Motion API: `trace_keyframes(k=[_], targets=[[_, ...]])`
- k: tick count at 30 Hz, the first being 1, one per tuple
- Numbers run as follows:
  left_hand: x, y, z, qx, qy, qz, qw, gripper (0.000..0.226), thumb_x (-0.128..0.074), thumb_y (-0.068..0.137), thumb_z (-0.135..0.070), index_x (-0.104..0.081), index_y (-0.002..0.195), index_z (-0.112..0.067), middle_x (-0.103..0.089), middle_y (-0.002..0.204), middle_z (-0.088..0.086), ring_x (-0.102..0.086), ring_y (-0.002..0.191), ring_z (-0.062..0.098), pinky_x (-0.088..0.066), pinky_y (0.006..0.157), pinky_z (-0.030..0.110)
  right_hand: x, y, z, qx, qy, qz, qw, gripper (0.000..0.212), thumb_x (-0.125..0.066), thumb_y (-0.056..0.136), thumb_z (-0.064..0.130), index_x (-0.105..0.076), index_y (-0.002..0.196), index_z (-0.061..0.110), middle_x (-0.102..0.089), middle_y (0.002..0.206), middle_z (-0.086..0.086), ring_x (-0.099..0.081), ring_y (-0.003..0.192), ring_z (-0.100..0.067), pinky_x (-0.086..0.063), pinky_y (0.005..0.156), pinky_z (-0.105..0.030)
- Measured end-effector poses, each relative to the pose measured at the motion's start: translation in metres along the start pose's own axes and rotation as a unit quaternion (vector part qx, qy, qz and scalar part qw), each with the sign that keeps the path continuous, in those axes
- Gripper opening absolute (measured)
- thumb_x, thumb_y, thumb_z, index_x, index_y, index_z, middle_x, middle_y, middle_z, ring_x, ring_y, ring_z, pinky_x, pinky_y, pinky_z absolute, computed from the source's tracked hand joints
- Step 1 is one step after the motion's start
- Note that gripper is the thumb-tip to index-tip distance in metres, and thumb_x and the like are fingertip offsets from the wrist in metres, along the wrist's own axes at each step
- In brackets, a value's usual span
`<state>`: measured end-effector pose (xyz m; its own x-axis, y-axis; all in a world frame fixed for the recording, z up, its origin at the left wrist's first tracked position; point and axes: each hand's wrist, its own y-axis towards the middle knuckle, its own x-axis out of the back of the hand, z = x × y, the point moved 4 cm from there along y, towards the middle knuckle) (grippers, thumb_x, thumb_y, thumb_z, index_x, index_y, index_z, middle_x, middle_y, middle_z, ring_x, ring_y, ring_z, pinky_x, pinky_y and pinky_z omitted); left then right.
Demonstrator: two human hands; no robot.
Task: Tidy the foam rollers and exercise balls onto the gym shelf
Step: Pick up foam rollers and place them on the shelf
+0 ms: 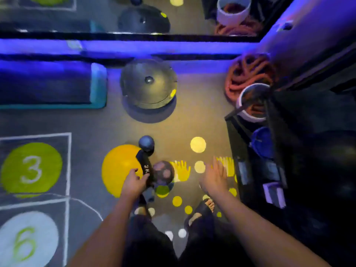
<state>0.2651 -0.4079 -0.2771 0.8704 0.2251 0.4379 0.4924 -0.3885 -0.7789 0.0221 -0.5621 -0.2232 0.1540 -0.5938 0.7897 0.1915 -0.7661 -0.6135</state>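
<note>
One ball point(164, 173) beside left hand point(133, 183) gripping dumbbell point(144, 160).

My left hand point(133, 183) grips the black dumbbell point(145, 162), between the large yellow rubber ball point(117, 166) on its left and the small mottled grey ball point(163, 173) on its right. Ahead sits the black half-dome balance trainer point(148, 85), the blue foam mat point(48, 83) left of it. The black metal shelf point(250, 182) stands to my right.
</note>
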Motion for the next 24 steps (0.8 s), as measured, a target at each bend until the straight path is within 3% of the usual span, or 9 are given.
trace_keyframes(k=[2,5,8,11,14,18,20,22,24], targets=[[0.049,0.027,0.047,0.044,-0.045,-0.019,0.998,0.054,-0.066,0.096,-0.03,-0.046,0.14,-0.005,-0.065,0.11,0.021,-0.063,0.109,0.042,-0.049,0.094,0.047,-0.031,0.008,0.063,0.007,0.02,0.046,0.999,0.053,-0.053,0.094,0.024,-0.046,0.145,0.014,-0.025,0.162,-0.014,-0.027,0.148,-0.035,-0.024,0.121,-0.046],[0.099,0.065,0.11,0.095,-0.097,-0.016,0.991,0.063,-0.064,0.093,-0.05,-0.044,0.141,-0.015,-0.062,0.099,0.012,-0.064,0.098,0.041,-0.051,0.089,0.053,-0.09,0.032,0.147,-0.001,0.062,0.135,0.989,0.053,-0.047,0.093,0.029,-0.05,0.141,0.007,-0.035,0.157,-0.017,-0.035,0.143,-0.036,-0.027,0.118,-0.043],[0.115,0.106,0.148,0.117,-0.125,-0.028,0.985,0.063,-0.062,0.095,-0.05,-0.044,0.146,-0.017,-0.062,0.104,0.015,-0.063,0.105,0.04,-0.051,0.091,0.053,-0.171,0.082,0.208,-0.001,0.1,0.199,0.975,0.065,-0.036,0.081,0.041,-0.055,0.132,0.006,-0.051,0.142,-0.02,-0.046,0.135,-0.04,-0.038,0.112,-0.042],[0.093,0.163,0.168,0.125,-0.154,-0.024,0.98,0.059,-0.058,0.099,-0.046,-0.043,0.147,-0.016,-0.06,0.124,0.021,-0.059,0.117,0.038,-0.049,0.098,0.052,-0.184,0.107,0.255,-0.026,0.193,0.218,0.956,0.045,-0.048,0.097,0.031,-0.055,0.133,0.006,-0.058,0.136,-0.019,-0.053,0.128,-0.039,-0.043,0.101,-0.039],[0.063,0.234,0.193,0.153,-0.195,-0.065,0.967,0.06,-0.054,0.101,-0.045,-0.042,0.15,-0.012,-0.055,0.14,0.017,-0.054,0.127,0.035,-0.046,0.104,0.049,-0.23,0.17,0.266,-0.089,0.255,0.199,0.942,0.043,-0.046,0.104,0.028,-0.048,0.138,0.003,-0.055,0.138,-0.021,-0.051,0.129,-0.038,-0.04,0.094,-0.036],[0.032,0.332,0.249,0.188,-0.208,-0.123,0.952,0.07,-0.043,0.1,-0.061,-0.042,0.151,-0.015,-0.048,0.152,0.014,-0.047,0.137,0.034,-0.037,0.114,0.049,-0.301,0.27,0.259,-0.143,0.302,0.151,0.93,0.057,-0.042,0.105,0.043,-0.038,0.149,0.006,-0.049,0.148,-0.02,-0.043,0.138,-0.039,-0.033,0.111,-0.042],[0.018,0.37,0.276,0.185,-0.235,-0.123,0.946,0.083,-0.042,0.091,-0.075,-0.039,0.153,-0.019,-0.045,0.155,0.01,-0.045,0.139,0.031,-0.034,0.117,0.052,-0.338,0.31,0.253,-0.154,0.359,0.154,0.907,0.077,-0.044,0.097,0.064,-0.031,0.156,0.016,-0.043,0.156,-0.013,-0.04,0.142,-0.038,-0.031,0.118,-0.046],[0.012,0.399,0.306,0.185,-0.29,-0.123,0.931,0.107,-0.043,0.07,-0.094,-0.04,0.153,-0.026,-0.047,0.154,0.005,-0.047,0.139,0.028,-0.033,0.117,0.055,-0.371,0.338,0.262,-0.165,0.449,0.197,0.856,0.102,-0.049,0.073,0.087,-0.032,0.156,0.029,-0.043,0.157,-0.005,-0.041,0.142,-0.034,-0.032,0.119,-0.052],[0.003,0.422,0.341,0.199,-0.365,-0.098,0.904,0.122,-0.044,0.051,-0.105,-0.045,0.149,-0.032,-0.054,0.149,0.003,-0.052,0.134,0.028,-0.036,0.115,0.06,-0.391,0.352,0.276,-0.172,0.491,0.225,0.824,0.099,-0.053,0.07,0.087,-0.042,0.151,0.03,-0.05,0.149,0.001,-0.046,0.137,-0.031,-0.034,0.117,-0.053]])
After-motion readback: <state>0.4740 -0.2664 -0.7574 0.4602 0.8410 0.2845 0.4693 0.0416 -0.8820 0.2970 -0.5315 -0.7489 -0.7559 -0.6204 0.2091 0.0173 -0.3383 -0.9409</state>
